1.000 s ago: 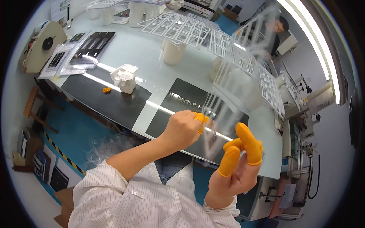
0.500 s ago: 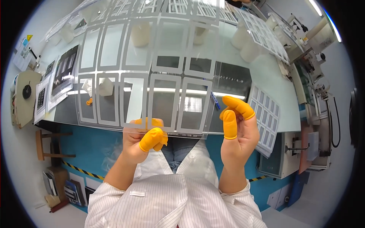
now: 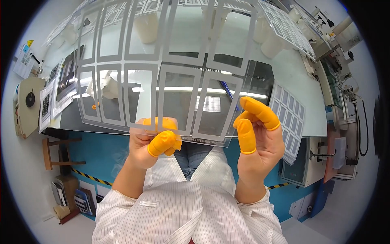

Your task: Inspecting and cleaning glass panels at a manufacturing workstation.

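Observation:
My left hand (image 3: pixel 152 140), with yellow finger cots on its thumb and fingers, pinches the near edge of a large clear plastic sheet (image 3: pixel 140 96) printed with rows of grey rectangular frames. The sheet is held raised and tilted above the table, and things beneath show through it. Close beside its right edge is my right hand (image 3: pixel 260 142), also in yellow finger cots. Its thumb and index finger are bent and apart, with nothing visible between them; whether a fingertip touches the sheet I cannot tell. A blue pen (image 3: pixel 226 89) lies beyond the sheet, near my right fingers.
The pale table (image 3: pixel 300 91) carries a dark panel (image 3: pixel 262 79) under the sheet. A stack of framed sheets (image 3: pixel 289 118) lies at the right. White tubs (image 3: pixel 146 30) prop more sheets at the back. Dark printed sheets (image 3: pixel 67 83) and a white box (image 3: pixel 106 87) are at the left.
The clear sheet has tilted and come closer, its right edge shifting toward my right hand. My left hand keeps its pinch. My right hand has moved slightly right, fingers still apart.

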Action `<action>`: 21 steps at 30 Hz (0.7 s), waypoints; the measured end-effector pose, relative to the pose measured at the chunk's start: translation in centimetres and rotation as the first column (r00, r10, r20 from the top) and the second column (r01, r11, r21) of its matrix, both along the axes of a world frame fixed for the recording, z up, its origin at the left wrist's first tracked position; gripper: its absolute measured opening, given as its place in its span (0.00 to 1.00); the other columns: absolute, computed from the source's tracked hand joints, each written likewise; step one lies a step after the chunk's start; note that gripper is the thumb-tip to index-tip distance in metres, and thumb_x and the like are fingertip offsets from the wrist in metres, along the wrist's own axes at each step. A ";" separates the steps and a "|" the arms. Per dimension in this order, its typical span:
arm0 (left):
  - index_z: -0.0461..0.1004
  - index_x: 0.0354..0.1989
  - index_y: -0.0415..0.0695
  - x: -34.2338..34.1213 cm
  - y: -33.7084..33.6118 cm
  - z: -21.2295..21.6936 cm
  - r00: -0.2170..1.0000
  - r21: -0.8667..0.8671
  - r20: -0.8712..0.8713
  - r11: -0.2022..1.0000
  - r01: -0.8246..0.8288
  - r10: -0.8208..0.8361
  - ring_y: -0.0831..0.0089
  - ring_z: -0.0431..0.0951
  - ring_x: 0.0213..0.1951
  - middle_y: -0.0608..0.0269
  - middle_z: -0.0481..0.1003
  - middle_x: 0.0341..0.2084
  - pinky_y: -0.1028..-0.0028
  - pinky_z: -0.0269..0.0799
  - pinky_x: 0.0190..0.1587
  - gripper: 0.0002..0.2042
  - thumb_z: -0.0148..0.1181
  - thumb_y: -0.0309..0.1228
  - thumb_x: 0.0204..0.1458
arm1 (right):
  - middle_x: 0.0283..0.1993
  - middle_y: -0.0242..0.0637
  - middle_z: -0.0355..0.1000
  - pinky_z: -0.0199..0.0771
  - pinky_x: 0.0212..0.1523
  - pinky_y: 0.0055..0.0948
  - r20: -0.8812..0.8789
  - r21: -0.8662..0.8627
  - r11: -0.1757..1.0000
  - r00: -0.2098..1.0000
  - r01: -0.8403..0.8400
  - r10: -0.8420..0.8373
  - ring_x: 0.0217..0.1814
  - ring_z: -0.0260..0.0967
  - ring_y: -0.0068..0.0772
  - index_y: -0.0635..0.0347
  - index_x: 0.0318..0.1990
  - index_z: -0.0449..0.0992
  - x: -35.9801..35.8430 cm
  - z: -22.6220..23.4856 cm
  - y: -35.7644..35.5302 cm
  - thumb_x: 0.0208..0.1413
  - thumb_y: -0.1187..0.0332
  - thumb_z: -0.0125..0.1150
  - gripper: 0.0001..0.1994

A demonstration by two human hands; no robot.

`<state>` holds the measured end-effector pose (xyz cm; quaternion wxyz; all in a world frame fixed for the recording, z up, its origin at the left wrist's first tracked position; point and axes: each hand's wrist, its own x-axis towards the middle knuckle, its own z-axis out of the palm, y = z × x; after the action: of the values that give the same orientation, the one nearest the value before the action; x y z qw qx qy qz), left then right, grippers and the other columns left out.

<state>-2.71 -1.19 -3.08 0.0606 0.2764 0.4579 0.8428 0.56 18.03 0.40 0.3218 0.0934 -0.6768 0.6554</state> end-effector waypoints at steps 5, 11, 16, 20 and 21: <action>0.73 0.35 0.36 -0.7 0.4 0.4 0.991 -0.040 -0.126 0.998 -0.048 0.042 0.77 0.72 0.21 0.57 0.73 0.25 0.84 0.69 0.22 0.12 0.58 0.33 0.49 | 0.36 0.36 0.69 0.57 0.33 0.18 -0.109 0.000 1.000 0.994 0.031 -0.031 0.30 0.61 0.22 0.69 0.44 0.69 -0.2 0.9 -0.3 0.43 0.81 0.61 0.17; 0.73 0.36 0.36 -0.2 0.5 1.3 0.993 -0.034 -0.111 0.998 -0.053 0.049 0.77 0.72 0.21 0.58 0.73 0.25 0.84 0.69 0.23 0.11 0.57 0.33 0.49 | 0.39 0.38 0.70 0.58 0.31 0.17 -0.157 -0.013 1.000 0.987 0.028 -0.029 0.29 0.62 0.22 0.70 0.44 0.69 0.1 1.5 -0.5 0.43 0.81 0.61 0.17; 0.73 0.34 0.37 0.1 0.6 1.3 0.992 -0.008 -0.124 1.000 -0.015 0.014 0.77 0.71 0.21 0.58 0.72 0.24 0.84 0.67 0.23 0.10 0.56 0.32 0.50 | 0.41 0.41 0.70 0.60 0.32 0.17 -0.148 -0.019 1.000 0.989 0.019 -0.022 0.30 0.63 0.22 0.71 0.45 0.68 0.7 1.8 -0.9 0.44 0.81 0.60 0.17; 0.72 0.33 0.32 1.2 1.0 1.3 0.998 0.078 0.061 0.997 0.004 -0.009 0.77 0.68 0.18 0.54 0.71 0.22 0.81 0.63 0.18 0.09 0.56 0.27 0.50 | 0.42 0.42 0.70 0.63 0.37 0.17 -0.143 -0.125 0.992 0.990 -0.015 -0.003 0.31 0.63 0.21 0.73 0.46 0.66 0.9 2.0 -1.2 0.45 0.81 0.59 0.18; 0.72 0.32 0.32 1.3 1.3 1.2 0.991 0.078 0.129 0.997 0.010 -0.020 0.78 0.68 0.18 0.55 0.71 0.22 0.80 0.63 0.18 0.09 0.55 0.28 0.51 | 0.42 0.42 0.70 0.63 0.37 0.17 -0.146 -0.122 0.992 0.989 -0.019 0.001 0.31 0.63 0.21 0.73 0.46 0.66 0.9 2.1 -1.3 0.45 0.81 0.59 0.18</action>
<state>-1.43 0.08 -1.83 0.0857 0.2266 0.4181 0.8755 1.45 16.78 2.46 0.3724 0.1242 -0.6093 0.6890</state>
